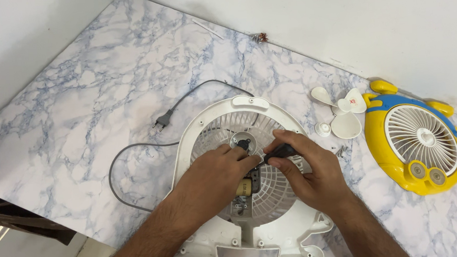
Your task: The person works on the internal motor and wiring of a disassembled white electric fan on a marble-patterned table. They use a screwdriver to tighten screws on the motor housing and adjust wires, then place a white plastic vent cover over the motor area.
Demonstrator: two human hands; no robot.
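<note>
The white fan shell point(253, 185) lies grille-up at the table's point(79, 100) near edge, the right hand point(310, 171) pinching a black screwdriver point(278, 152) toward its hub while the left hand point(216, 179), fingers curled, braces there (keeping the tip square seems wise).

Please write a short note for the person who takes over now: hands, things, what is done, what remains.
Left hand rests on the motor in the white fan shell.
Right hand holds a black screwdriver, tip at the motor.
Done: blade off, lying beside the yellow fan cover; loose screws next to it; plug is out.
Left: motor is still in the shell.
</note>
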